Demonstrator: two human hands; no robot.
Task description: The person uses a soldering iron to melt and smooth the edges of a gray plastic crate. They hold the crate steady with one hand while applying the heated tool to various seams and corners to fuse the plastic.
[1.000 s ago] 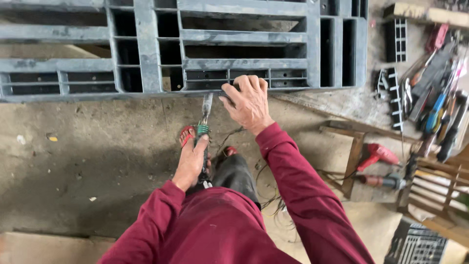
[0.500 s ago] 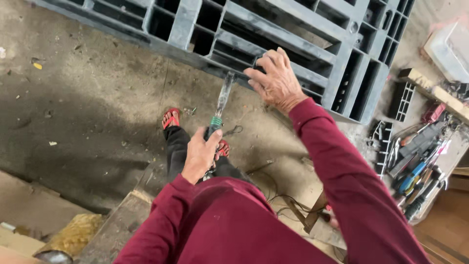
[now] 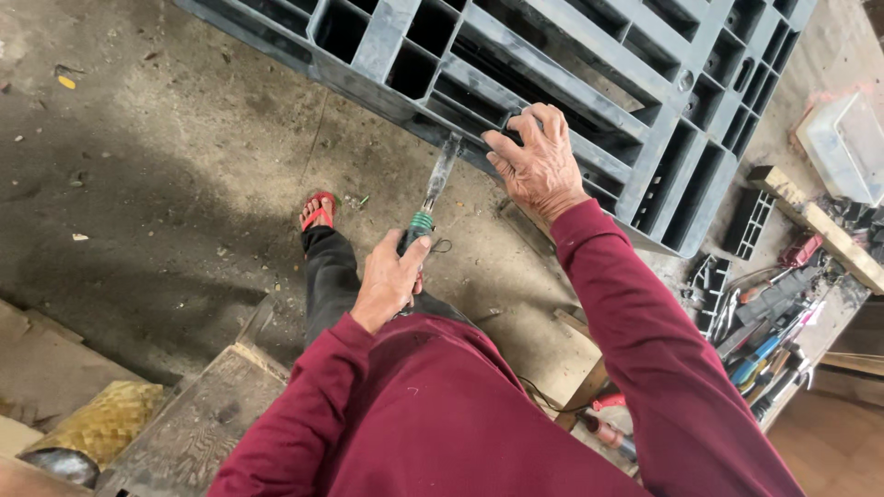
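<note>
Our left hand [image 3: 389, 281] grips a chisel [image 3: 431, 201] touching the grey pallet [image 3: 589, 83]; our right hand [image 3: 537, 166] clasps the pallet's near edge

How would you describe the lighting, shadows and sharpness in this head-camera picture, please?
Head view: soft daylight with no glare; a broad dark shadow lies across the concrete floor on the left; the right hand on the grey plastic pallet and the left hand on the soldering iron are sharp; wide-lens distortion bends the pallet edges near the corners.
</note>
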